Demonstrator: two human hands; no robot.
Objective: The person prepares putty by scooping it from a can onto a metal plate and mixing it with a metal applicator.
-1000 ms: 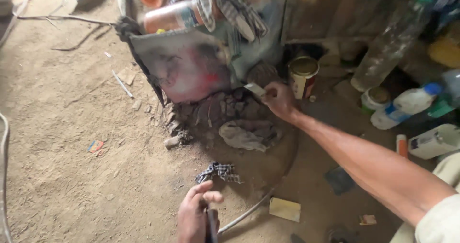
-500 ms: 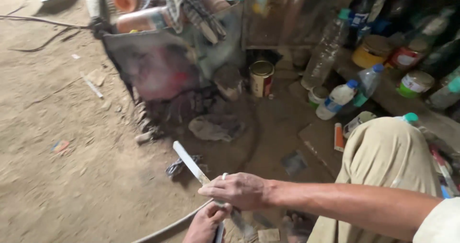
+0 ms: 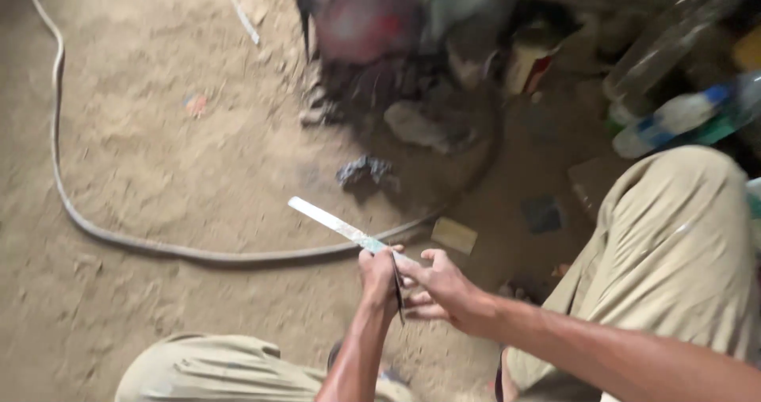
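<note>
On the left I see a pale hose (image 3: 59,188) that curves over the sandy ground (image 3: 158,132). Near the middle, the left hand (image 3: 379,279) is clenched around a thin dark blade (image 3: 396,287), which stands upright between both hands. A long flat metal strip (image 3: 337,224), light grey with a greenish part near the hands, points up and to the left from them; it is a little blurred. The right hand (image 3: 444,291) touches the strip's near end with bent fingers, and I cannot tell if it really grips it. Compared with half a second ago, the strip sits lower toward the left hand, both hands are now together, and the view has moved closer to the ground.
</note>
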